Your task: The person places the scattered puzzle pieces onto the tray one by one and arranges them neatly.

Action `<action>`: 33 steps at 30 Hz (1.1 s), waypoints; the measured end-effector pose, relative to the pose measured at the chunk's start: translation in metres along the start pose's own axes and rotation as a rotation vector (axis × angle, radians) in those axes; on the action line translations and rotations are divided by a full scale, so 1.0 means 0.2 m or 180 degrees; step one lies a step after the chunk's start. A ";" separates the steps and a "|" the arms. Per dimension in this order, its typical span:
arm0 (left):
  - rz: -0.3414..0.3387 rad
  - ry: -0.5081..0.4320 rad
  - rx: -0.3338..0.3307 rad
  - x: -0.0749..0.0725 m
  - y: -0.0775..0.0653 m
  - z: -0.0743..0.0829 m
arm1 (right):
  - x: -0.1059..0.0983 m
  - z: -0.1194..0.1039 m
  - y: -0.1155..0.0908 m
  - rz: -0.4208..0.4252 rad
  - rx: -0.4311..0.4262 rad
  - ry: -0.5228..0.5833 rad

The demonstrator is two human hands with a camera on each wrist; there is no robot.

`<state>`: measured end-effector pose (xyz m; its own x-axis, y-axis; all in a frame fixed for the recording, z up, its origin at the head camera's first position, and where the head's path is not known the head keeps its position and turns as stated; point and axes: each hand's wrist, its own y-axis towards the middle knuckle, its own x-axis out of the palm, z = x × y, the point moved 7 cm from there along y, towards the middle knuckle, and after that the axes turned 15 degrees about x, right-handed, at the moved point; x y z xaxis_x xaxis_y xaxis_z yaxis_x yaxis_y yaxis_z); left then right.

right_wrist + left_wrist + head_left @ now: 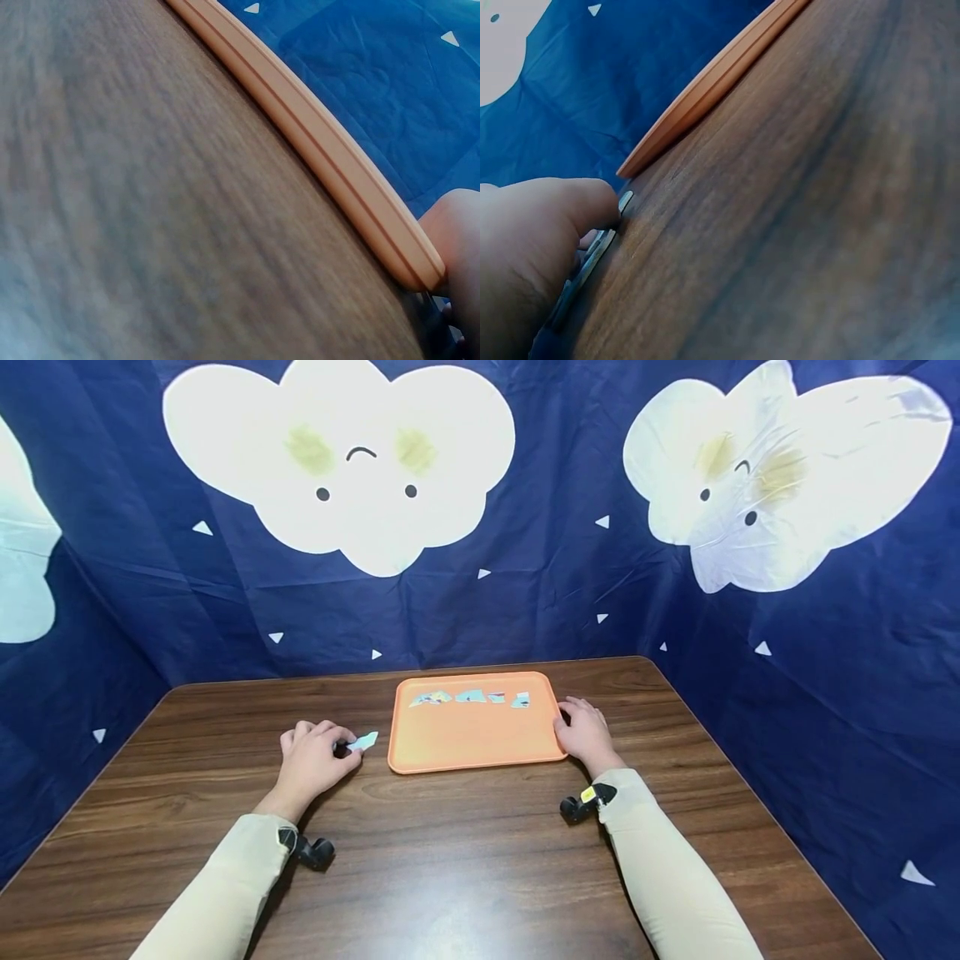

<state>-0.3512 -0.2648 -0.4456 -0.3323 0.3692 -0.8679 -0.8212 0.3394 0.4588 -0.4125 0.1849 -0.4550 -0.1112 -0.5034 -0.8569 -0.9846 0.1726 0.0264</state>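
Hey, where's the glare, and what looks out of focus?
Head view: whitish glare on the table, bottom centre; left wrist view: bluish sheen at lower right, table blurred there; right wrist view: similar sheen at lower left, table blurred too.

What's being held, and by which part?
Left hand pinches a pale blue piece by its end away from the tray; right hand touches the tray's right edge, grip unclear.

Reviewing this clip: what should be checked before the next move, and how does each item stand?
1. Pale blue piece pinched by the left hand: ok.
2. That piece on the tray: not ok, it is left of it.
3. Right hand touching the tray's right edge: ok.
4. Tray resting on the table: ok.
5. Row of pieces inside the tray's rim: ok.
6. Number of pieces under the left hand: cannot tell.
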 end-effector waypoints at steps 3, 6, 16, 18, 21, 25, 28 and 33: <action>0.0042 -0.0029 0.0007 0.01 0.00 -0.01 | 0.00 0.00 0.00 -0.0023 0.0015 -0.0006; 0.0020 -0.0048 -0.0006 0.02 0.00 -0.02 | 0.00 0.00 0.00 -0.0029 0.0021 0.0014; -0.0146 -0.0038 0.0066 0.02 0.02 0.00 | 0.00 -0.01 0.00 -0.0010 -0.0004 0.0017; -0.0129 -0.0060 0.0091 0.03 0.03 0.00 | -0.01 -0.01 0.00 -0.0004 -0.0012 0.0007; -0.0088 -0.0110 0.0119 0.02 0.04 0.00 | -0.01 -0.01 -0.01 0.0011 -0.0018 -0.0002; -0.0067 -0.0128 0.0125 0.02 0.05 -0.01 | -0.02 -0.01 0.00 0.0015 -0.0009 -0.0005; -0.0052 -0.0115 0.0127 0.02 0.04 0.00 | -0.01 -0.01 0.00 0.0011 -0.0014 -0.0002; 0.0055 -0.0084 0.0150 0.00 0.04 0.01 | -0.01 -0.01 -0.01 0.0024 -0.0039 0.0001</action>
<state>-0.3571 -0.2604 -0.4419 -0.3334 0.3978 -0.8547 -0.7925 0.3728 0.4826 -0.4113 0.1843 -0.4517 -0.1186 -0.5024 -0.8564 -0.9853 0.1661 0.0390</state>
